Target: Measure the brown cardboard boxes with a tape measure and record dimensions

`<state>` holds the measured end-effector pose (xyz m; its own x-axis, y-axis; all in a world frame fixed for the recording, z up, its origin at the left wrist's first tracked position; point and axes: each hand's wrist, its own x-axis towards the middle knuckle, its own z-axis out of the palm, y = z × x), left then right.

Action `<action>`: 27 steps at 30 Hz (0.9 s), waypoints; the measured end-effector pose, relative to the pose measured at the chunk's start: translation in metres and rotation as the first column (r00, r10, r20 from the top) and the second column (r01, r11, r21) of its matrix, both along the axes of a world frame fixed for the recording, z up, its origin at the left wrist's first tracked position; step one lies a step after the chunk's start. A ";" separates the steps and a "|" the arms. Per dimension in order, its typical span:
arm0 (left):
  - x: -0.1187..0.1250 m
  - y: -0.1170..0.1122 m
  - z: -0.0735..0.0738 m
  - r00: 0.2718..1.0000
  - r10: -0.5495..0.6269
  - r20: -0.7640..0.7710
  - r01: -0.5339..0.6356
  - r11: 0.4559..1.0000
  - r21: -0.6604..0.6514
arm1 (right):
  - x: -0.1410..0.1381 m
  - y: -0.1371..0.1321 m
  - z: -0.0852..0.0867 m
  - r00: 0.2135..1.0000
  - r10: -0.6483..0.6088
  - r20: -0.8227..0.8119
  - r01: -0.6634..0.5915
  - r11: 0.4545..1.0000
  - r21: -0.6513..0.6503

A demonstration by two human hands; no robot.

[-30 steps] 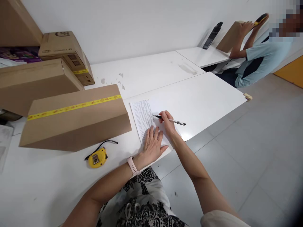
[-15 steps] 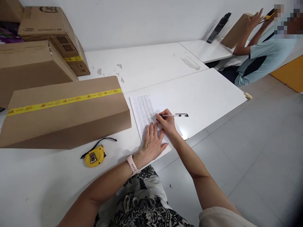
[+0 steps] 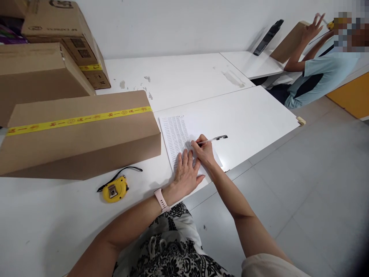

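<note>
A printed sheet of paper (image 3: pixel 175 134) with columns of small text lies on the white table near its front edge. My left hand (image 3: pixel 186 175) rests flat on the lower part of the sheet, fingers spread. Pinched in my right hand (image 3: pixel 204 151) is a clear pen with a black cap end (image 3: pixel 215 139), its tip down at the sheet beside the printed columns. The tip itself is hidden by my fingers. A yellow tape measure (image 3: pixel 115 189) with a black wrist strap lies on the table to the left of my left arm.
A long cardboard box (image 3: pixel 83 134) with yellow tape stands left of the sheet. More cardboard boxes (image 3: pixel 62 36) are stacked behind it. At the far right, a person (image 3: pixel 319 80) in a light blue shirt sits by a black bottle (image 3: pixel 268 37) and a box (image 3: pixel 288 42).
The pen has tilted, its rear end swinging slightly away from me, and my right hand has shifted a little. My left hand stays on the sheet. The other person's raised hand has moved slightly.
</note>
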<state>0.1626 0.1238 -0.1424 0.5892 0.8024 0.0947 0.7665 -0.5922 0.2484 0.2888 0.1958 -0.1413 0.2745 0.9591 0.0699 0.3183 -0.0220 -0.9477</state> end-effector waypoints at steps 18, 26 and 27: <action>0.000 0.000 0.005 1.000 -0.010 -0.019 0.010 1.000 -0.006 | 0.000 0.000 0.001 1.000 0.009 -0.018 -0.009 1.000 0.008; 0.000 0.001 0.005 1.000 0.000 -0.022 0.000 1.000 -0.012 | 0.001 0.001 -0.001 1.000 0.009 0.005 -0.009 1.000 0.012; 0.000 0.001 0.005 1.000 -0.001 -0.021 0.001 1.000 -0.011 | 0.001 0.001 -0.001 1.000 0.010 0.008 -0.010 1.000 0.013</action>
<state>0.1624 0.1244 -0.1373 0.5915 0.8030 0.0734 0.7712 -0.5899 0.2394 0.2895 0.1967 -0.1426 0.2641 0.9608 0.0845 0.3261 -0.0065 -0.9453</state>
